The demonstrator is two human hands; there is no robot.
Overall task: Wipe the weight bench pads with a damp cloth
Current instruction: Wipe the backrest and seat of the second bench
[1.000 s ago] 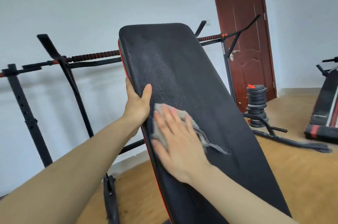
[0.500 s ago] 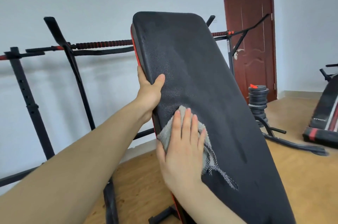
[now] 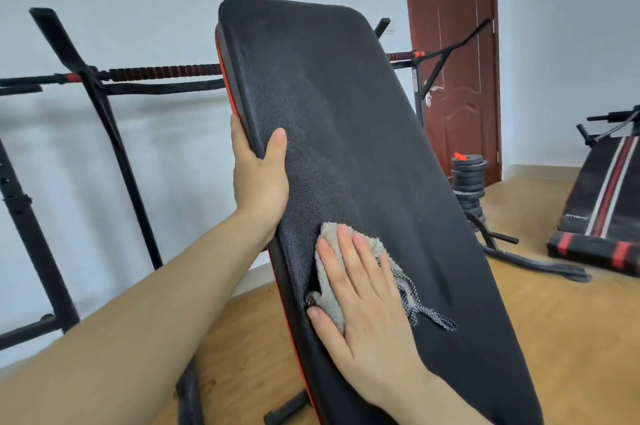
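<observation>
A long black bench pad [image 3: 346,119] with a red side trim stands steeply inclined in the middle of the view. My left hand [image 3: 258,178] grips its left edge, thumb on the front face. My right hand [image 3: 363,300] lies flat, fingers spread, pressing a grey fluffy cloth [image 3: 332,286] against the lower left part of the pad. A patterned corner of the cloth trails out to the right of the palm.
A black rack with a red-and-black barbell [image 3: 162,72] stands behind the pad along the white wall. A stack of weight plates [image 3: 469,182] sits by the brown door [image 3: 453,43]. Another striped bench [image 3: 606,202] lies on the wooden floor at the right.
My right hand has slid the cloth slightly down and along the lower left of the pad. My left hand keeps its grip on the edge. The view has shifted a little.
</observation>
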